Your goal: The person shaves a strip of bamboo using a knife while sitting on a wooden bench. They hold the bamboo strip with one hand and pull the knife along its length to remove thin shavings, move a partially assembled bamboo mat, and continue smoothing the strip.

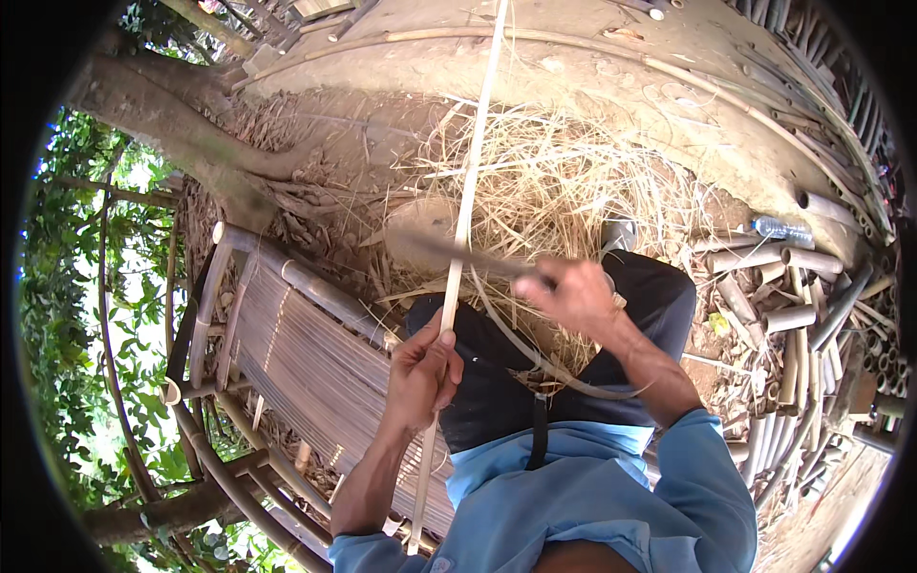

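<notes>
My left hand (427, 370) is closed round a long, pale bamboo strip (470, 181), thumb along its face. The strip runs from beside my left arm up past the top of the view. In my right hand (576, 298) is the handle of a knife (449, 250), whose dark blade is smeared by motion. The blade crosses the strip a little beyond my left hand; whether it cuts in cannot be told. A thin curled shaving (525, 349) hangs from near the blade and loops over my lap toward my right forearm.
A heap of shavings (573, 181) lies on the ground ahead of my knees. To my left stands a slatted bamboo bench (296, 325), with a tree trunk (181, 124) beyond. Cut bamboo pieces (788, 318) and a plastic bottle (783, 229) lie at right.
</notes>
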Tool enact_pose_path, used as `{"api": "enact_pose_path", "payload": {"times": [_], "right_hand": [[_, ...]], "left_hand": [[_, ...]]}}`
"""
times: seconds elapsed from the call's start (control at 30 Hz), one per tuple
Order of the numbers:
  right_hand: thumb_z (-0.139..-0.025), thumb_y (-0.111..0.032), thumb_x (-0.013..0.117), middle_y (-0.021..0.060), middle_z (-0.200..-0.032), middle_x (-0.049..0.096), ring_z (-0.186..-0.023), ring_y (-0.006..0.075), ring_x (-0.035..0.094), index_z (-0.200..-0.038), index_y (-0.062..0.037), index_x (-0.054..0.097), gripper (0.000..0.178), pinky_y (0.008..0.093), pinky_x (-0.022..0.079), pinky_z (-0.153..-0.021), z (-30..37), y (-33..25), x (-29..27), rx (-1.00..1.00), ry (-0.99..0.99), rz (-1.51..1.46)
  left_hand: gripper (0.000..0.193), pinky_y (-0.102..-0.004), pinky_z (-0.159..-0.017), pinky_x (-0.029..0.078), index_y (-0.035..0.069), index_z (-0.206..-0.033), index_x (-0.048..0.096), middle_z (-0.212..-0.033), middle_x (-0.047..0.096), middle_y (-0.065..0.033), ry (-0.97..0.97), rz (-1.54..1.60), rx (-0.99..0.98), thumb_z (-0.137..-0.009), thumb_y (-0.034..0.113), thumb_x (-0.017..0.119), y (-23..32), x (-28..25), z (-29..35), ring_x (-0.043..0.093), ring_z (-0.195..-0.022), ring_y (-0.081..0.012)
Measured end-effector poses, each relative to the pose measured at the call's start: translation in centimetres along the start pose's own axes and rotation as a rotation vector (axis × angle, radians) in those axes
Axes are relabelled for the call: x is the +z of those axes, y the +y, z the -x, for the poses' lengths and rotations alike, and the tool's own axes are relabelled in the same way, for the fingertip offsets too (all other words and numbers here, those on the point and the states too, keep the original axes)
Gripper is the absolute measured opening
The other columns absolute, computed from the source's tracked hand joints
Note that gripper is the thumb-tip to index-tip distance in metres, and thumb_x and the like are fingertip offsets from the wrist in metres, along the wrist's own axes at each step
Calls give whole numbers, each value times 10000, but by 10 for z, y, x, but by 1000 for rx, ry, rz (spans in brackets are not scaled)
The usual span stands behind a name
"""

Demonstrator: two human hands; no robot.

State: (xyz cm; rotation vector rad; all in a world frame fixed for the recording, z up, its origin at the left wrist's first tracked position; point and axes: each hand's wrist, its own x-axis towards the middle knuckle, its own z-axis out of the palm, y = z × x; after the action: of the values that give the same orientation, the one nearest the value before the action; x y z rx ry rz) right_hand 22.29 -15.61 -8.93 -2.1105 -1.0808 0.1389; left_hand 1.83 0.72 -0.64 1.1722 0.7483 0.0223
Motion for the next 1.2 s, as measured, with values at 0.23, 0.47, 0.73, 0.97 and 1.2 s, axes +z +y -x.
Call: {"api": "enact_pose_path", "payload": {"times": [0.23,0.47,0.73,0.97,1.2], "right_hand": [[-889,-734,597,157,-527,607,-508,312,659,-753,-67,713,691,453,538,-517,-36,14,-34,289,-61,93],[-889,-692,623,151,-524,601,-508,344,646,-761,-84,715,628,465,537,-533,-7,6,-21,-157,-60,98],[-981,-699,474,135,-440,525,-372,286,539,-664,-39,684,762,437,401,-382,-35,48,-28,198,47,122],[-941,-763,481,127,-524,609,-473,250,640,-956,-102,796,732,435,544,-501,-18,41,-32,103,-150,274],[-954,-779,424,27,-486,544,-400,129,493,-1093,-46,765,820,356,395,-366,-65,95,-54,195,-46,307]], "left_hand": [[409,-245,-330,243,130,-1467,556,-607,548,-35,-50,23,-68,-1065,207,561,-7,5,22,381,-366,-73],[392,-240,-348,218,121,-1439,585,-607,531,-21,-41,-4,-132,-1062,228,569,-12,-4,37,366,-383,-59],[366,-230,-329,217,35,-1404,588,-587,544,-45,-26,-9,-204,-1064,161,538,-23,-14,66,327,-352,-54],[340,-229,-366,228,26,-1368,619,-567,530,-33,-43,-20,-236,-1054,134,546,-41,-46,94,338,-382,-46],[319,-229,-381,244,-18,-1313,643,-560,535,-31,0,-3,-239,-1042,119,546,-41,-69,135,362,-402,-48]]}}
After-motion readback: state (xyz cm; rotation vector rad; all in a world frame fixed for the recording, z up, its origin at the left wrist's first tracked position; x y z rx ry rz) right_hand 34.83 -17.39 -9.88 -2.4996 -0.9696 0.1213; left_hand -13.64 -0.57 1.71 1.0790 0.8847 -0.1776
